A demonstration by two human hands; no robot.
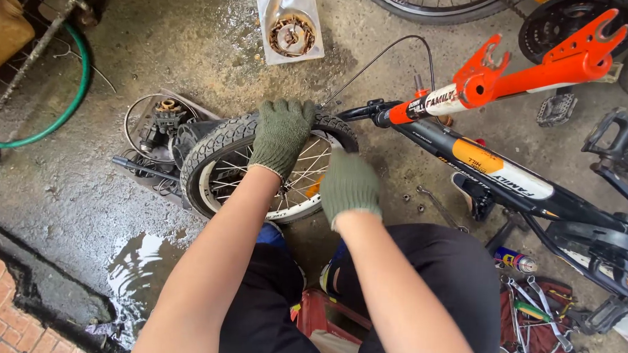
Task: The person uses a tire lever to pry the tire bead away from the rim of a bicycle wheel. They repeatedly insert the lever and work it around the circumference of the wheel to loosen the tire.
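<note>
**Gloved hands on a small bicycle wheel**

At the centre of the frame a small spoked wheel (258,169) with a black knobby tyre and white rim stands on wet concrete floor (84,182). The left hand (282,135), in a green knit glove, is closed over the top of the tyre, fingers curled down onto the tread. The right hand (349,186), gloved the same, lies against the wheel's right edge; its fingers are turned away, so I cannot tell whether it grips or only presses.

Just right of the wheel, an upturned bicycle frame (509,178) runs across the right half of the picture: a black tube carrying a long orange-and-white sticker, and above it an orange fork (533,69) with a white label band near its crown.

At top centre lies a clear plastic bag (289,22), rectangular, holding a rusty round part. A green hose (72,98) loops at the upper left. Near the lower right, a small spray can (514,259) with a blue and yellow label lies beside a red cloth strewn with spanners (537,320). A puddle (135,271) sits at the lower left.
</note>
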